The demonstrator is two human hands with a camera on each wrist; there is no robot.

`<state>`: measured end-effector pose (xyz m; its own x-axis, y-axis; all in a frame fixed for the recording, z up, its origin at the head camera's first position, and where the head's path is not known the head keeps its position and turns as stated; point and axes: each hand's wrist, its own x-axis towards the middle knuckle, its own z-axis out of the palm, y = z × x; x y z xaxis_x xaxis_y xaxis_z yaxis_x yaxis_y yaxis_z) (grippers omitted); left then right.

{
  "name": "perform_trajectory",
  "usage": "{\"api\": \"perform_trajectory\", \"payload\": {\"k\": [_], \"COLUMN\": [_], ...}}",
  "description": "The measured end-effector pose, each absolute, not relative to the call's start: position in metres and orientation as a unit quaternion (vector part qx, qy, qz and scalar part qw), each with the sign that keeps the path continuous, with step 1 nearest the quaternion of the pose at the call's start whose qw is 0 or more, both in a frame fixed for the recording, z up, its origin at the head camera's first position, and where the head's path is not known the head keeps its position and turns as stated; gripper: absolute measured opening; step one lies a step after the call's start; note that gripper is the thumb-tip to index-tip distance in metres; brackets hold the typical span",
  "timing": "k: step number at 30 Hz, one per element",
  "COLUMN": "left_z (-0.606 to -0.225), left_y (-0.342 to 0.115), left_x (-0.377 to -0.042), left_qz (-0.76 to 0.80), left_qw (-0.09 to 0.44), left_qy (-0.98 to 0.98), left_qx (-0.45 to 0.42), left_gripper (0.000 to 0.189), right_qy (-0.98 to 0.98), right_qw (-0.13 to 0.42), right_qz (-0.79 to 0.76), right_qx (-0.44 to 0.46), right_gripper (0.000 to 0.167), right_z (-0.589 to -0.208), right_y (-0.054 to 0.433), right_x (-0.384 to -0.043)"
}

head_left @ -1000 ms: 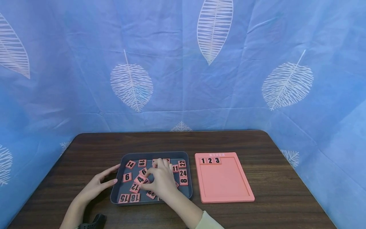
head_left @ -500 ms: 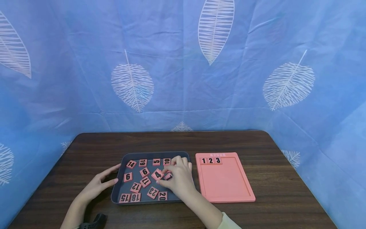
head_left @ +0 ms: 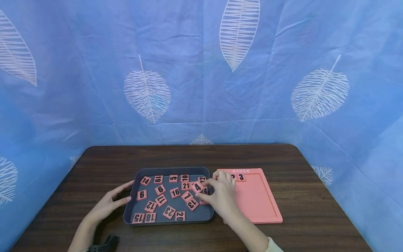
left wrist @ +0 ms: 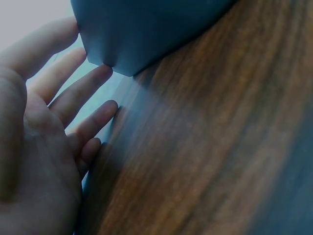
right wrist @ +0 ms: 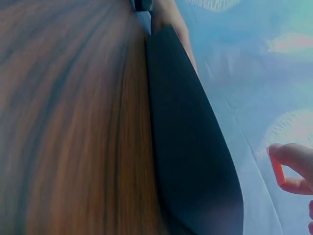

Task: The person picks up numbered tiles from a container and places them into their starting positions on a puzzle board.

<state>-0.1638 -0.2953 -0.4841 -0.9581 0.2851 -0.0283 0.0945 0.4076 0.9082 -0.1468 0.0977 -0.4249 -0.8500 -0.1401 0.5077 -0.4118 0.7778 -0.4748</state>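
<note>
My right hand pinches a pink tile marked 4 between thumb and fingers, above the right side of the dark grey tray. In the right wrist view the tile shows edge-on, raised above the tray's wall. My left hand rests at the tray's left side with its fingers spread; in the left wrist view its fingertips touch the tray's outer wall. Several numbered tiles lie scattered in the tray, such as 16 and 23.
Right of the tray lies a pink board with a raised rim; tiles 2 and 3 show at its top, while my right hand hides its upper left corner. The dark wooden table ends at a blue leaf-patterned curtain.
My right hand has carried the 4 tile rightward, from the tray's middle to its right side, uncovering tiles such as 16 and 21. My left hand stays at the tray's edge.
</note>
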Motion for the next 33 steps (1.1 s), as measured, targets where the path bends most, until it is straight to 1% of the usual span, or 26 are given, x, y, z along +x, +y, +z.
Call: {"api": "perform_trajectory", "payload": {"k": [10, 19, 25, 33], "left_z": [-0.486, -0.487, -0.486, -0.487], "left_y": [-0.295, -0.296, -0.296, -0.296], "left_x": [-0.164, -0.163, -0.164, -0.165], "left_qz": [0.536, 0.537, 0.533, 0.538], "left_qw": [0.090, 0.094, 0.090, 0.088], "left_qy": [0.832, 0.830, 0.834, 0.830], "left_qx": [0.110, 0.113, 0.110, 0.116], "left_gripper": [0.058, 0.057, 0.058, 0.058], "right_qy": [-0.916, -0.918, -0.926, -0.933], "right_qw": [0.256, 0.272, 0.261, 0.246], "right_qz": [0.290, 0.284, 0.272, 0.260], "right_qx": [0.103, 0.048, -0.001, -0.046], "right_gripper": [0.028, 0.027, 0.025, 0.028], "right_z": [-0.427, -0.433, -0.441, -0.452], "right_y": [0.133, 0.167, 0.189, 0.216], "right_x": [-0.155, -0.170, -0.178, -0.183]}}
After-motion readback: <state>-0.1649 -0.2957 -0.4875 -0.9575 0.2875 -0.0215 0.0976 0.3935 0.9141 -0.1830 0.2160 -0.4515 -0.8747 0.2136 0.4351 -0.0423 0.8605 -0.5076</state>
